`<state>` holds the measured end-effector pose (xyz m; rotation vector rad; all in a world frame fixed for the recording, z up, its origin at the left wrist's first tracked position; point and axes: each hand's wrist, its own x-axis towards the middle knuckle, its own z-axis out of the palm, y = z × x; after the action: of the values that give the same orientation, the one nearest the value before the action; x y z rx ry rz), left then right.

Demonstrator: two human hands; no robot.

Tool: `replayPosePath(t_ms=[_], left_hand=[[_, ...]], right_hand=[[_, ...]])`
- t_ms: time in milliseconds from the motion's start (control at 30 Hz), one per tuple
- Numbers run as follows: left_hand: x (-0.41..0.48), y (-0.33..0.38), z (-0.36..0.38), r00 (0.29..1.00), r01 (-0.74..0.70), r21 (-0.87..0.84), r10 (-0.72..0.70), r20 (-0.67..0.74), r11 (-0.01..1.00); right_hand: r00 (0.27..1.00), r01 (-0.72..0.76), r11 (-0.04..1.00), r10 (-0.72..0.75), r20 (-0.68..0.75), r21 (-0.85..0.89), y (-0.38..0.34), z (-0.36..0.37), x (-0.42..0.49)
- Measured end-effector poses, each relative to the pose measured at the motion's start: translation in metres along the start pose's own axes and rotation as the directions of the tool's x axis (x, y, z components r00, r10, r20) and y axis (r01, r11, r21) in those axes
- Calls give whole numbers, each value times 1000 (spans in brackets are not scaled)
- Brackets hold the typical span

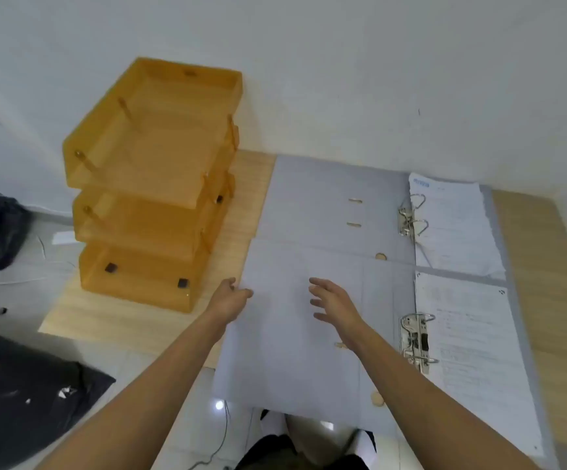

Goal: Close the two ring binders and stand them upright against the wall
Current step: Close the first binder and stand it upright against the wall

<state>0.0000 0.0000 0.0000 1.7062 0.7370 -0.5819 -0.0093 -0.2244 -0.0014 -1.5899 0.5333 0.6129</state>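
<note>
Two grey ring binders lie open and flat on a wooden table. The near binder (285, 351) overhangs the front edge, with white papers on its right half and its metal ring mechanism (416, 340) beside them. The far binder (326, 201) lies behind it near the wall (377, 79), also holding papers at the right. My left hand (231, 296) touches the left edge of the near binder's cover, fingers apart. My right hand (334, 301) hovers over that cover, fingers spread, holding nothing.
An orange three-tier letter tray (153, 184) stands at the table's left, against the wall. Dark bags (21, 398) and cables lie on the tiled floor at the left. Bare wood table (546, 266) shows right of the binders.
</note>
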Motion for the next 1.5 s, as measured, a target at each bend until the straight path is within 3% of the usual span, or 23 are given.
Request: replayPosePath(t_ms=[200, 333, 433, 667, 833, 967, 1133, 1300, 1500], left_hand=[[22, -19, -3, 1000, 17, 66, -16, -14, 998], [28, -19, -13, 999, 23, -1, -23, -29, 1000], [23, -8, -24, 997, 8, -114, 1, 76, 993], [-24, 62, -4, 914, -199, -144, 237, 328, 969], [-61, 100, 49, 858, -264, -240, 341, 385, 934], [-90, 117, 96, 832, -289, -211, 354, 427, 934], [-111, 119, 157, 826, -371, -123, 388, 409, 920], [-117, 99, 217, 855, -356, -69, 354, 378, 932], [-108, 71, 269, 907, -377, 89, 349, 235, 922]], right_hand=[[998, -61, 994, 63, 24, -89, 8, 15, 3], [999, -30, 993, 33, 32, -113, 8, 16, -2], [1000, 14, 994, -11, 29, -104, -1, 15, -11], [974, 226, 968, -225, 21, -105, -51, -1, -40], [935, 354, 933, -353, 26, -57, -72, -26, -66], [926, 376, 927, -376, 41, 14, -70, -66, -97], [923, 381, 924, -381, 42, 25, -63, -118, -136], [924, 381, 924, -381, -30, 27, -52, -170, -158], [934, 342, 939, -345, -96, -49, -25, -226, -165]])
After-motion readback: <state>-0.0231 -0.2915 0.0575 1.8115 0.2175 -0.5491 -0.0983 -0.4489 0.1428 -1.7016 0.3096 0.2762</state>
